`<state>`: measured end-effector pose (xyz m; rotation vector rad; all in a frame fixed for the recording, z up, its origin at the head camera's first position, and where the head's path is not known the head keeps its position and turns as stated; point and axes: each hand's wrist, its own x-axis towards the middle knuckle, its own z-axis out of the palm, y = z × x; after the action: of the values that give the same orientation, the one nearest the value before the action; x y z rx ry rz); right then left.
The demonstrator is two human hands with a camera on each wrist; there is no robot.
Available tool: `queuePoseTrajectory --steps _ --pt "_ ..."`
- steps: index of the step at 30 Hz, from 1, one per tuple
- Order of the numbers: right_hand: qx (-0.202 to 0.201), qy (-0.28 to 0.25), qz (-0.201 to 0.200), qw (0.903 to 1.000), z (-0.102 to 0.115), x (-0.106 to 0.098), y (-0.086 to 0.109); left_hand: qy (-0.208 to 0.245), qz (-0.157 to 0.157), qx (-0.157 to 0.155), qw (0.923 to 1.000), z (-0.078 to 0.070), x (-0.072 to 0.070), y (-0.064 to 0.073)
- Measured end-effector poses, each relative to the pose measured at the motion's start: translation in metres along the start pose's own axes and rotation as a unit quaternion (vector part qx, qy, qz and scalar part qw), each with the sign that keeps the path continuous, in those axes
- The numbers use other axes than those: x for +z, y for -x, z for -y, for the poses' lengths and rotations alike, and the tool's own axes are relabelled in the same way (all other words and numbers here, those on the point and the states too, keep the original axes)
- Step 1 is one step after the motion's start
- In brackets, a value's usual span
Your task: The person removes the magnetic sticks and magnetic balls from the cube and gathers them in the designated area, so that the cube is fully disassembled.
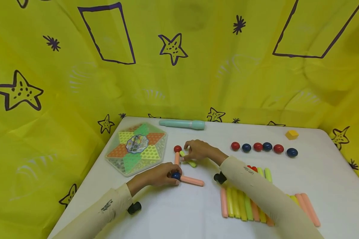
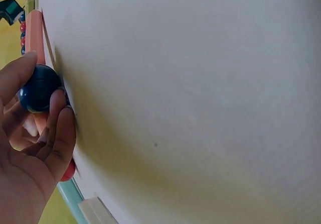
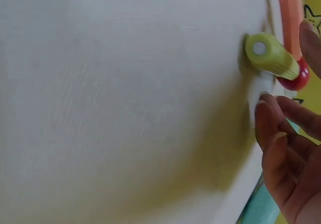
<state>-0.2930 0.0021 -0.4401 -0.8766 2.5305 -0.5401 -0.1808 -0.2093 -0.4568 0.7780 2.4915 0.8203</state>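
In the head view my left hand (image 1: 164, 173) pinches a dark blue ball (image 1: 176, 176) between thumb and fingers. One pink stick (image 1: 192, 181) runs right from this ball; another pink stick (image 1: 177, 158) reaches up to a red ball (image 1: 178, 149). A yellow-green stick (image 1: 192, 163) slants down and right from the red ball. My right hand (image 1: 197, 150) hovers around that stick. The right wrist view has the yellow-green stick (image 3: 271, 56), with a silver disc on its end, between the thumb and loosely bent fingers, apart from the fingertips.
A hexagonal star-patterned game board (image 1: 136, 147) lies at left. Behind is a teal tube-shaped object (image 1: 182, 124). A row of red and blue balls (image 1: 258, 147) and a yellow block (image 1: 292, 134) are at right. Several coloured sticks (image 1: 237, 204) lie under my right forearm. A yellow cloth (image 1: 197, 83) hangs behind.
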Motion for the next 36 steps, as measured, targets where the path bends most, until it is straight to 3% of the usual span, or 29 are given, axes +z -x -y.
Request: queuePoseTrajectory --steps 5,19,26,32,36 --pt "0.001 0.012 -0.013 0.9998 0.008 0.005 -0.006 -0.001 0.0 0.003 1.0 0.0 0.0 -0.001" --pt "-0.042 0.03 0.036 0.998 0.003 -0.006 0.0 0.006 0.004 -0.002 1.0 -0.003 0.001 0.0" --pt "-0.045 0.004 0.057 0.9974 -0.004 -0.011 0.006 0.008 0.006 -0.004 0.9999 -0.003 0.002 -0.004" --pt "-0.085 -0.021 0.055 0.9947 -0.014 -0.022 0.02 0.006 0.009 -0.01 0.9999 -0.002 0.002 -0.004" --pt "-0.106 -0.085 0.039 0.99 -0.029 -0.035 0.041 0.007 0.005 -0.007 0.9999 0.0 0.002 -0.002"
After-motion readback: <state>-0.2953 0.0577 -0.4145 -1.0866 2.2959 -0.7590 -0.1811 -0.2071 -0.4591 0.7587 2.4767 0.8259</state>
